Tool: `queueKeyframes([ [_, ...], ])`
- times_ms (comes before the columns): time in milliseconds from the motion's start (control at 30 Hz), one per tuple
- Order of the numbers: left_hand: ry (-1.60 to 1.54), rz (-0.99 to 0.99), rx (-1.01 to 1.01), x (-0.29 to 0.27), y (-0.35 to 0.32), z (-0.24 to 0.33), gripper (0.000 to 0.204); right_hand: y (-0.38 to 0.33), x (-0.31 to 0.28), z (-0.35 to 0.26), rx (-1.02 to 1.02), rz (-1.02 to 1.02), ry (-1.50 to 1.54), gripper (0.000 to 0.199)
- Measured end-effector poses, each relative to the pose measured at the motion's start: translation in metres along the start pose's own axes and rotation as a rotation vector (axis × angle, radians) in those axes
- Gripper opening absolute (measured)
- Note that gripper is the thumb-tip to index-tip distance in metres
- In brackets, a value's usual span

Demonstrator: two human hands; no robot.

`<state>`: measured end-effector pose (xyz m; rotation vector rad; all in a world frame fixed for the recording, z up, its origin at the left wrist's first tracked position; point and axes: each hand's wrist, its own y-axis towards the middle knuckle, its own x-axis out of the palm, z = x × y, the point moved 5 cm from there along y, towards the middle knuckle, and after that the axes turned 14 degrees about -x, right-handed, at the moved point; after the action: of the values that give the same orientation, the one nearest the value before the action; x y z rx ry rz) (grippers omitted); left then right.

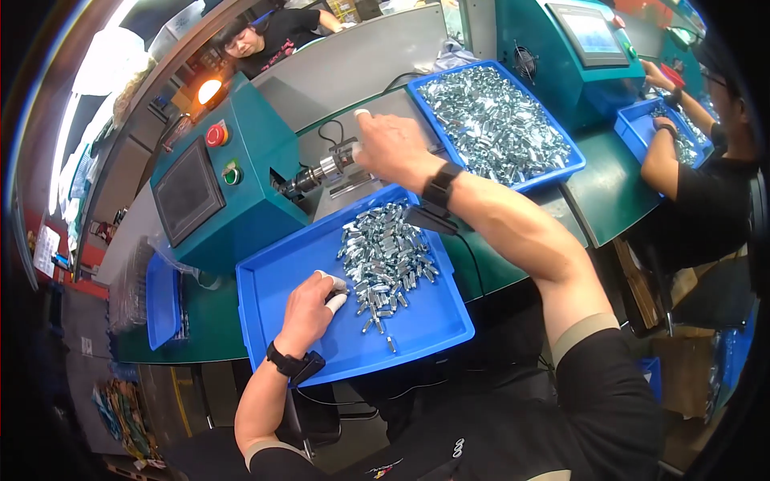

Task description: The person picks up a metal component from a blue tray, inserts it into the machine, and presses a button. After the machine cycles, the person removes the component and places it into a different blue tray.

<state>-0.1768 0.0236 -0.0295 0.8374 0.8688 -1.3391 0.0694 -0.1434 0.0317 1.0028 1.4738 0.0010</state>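
Left hand [308, 311] curled, eight o'clock of metal parts [387, 252]; right hand [395, 147], two o'clock of chuck [322, 171]; grasps I can't tell; blue tray [289, 260] presumably close for reach

Looking down and forward from head height, sitting close above the near tray [270, 279], reaching past the machine [250, 194] to a person [282, 38] beyond, bending edges fisheye-fashion.
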Motion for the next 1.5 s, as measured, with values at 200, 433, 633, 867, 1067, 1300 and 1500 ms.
queueKeyframes([
  [200,-0.102,0.003,-0.077,-0.012,-0.001,-0.001,0.020,-0.075,-0.053,0.060,0.094,0.115,-0.072,0.057],
  [433,-0.148,0.190,0.221,-0.036,0.060,0.056,0.019,-0.139,-0.104,0.097,0.014,0.465,-0.247,0.054],
  [633,-0.038,0.358,0.285,-0.047,0.152,0.099,0.016,-0.168,-0.062,0.026,-0.064,0.494,0.302,0.056],
  [867,0.167,0.372,0.217,-0.035,0.212,0.085,0.017,-0.174,-0.048,0.019,-0.152,0.436,0.429,0.048],
  [1067,0.209,0.358,0.228,-0.030,0.219,0.081,0.017,-0.173,-0.054,0.019,-0.127,0.468,0.470,0.042],
  [1300,0.261,0.381,0.298,-0.029,0.212,0.080,0.019,-0.172,-0.053,0.019,-0.168,0.457,0.416,0.039],
  [1500,0.309,0.413,0.402,-0.030,0.210,0.080,0.024,-0.170,-0.049,0.016,-0.134,0.425,0.427,0.036],
])
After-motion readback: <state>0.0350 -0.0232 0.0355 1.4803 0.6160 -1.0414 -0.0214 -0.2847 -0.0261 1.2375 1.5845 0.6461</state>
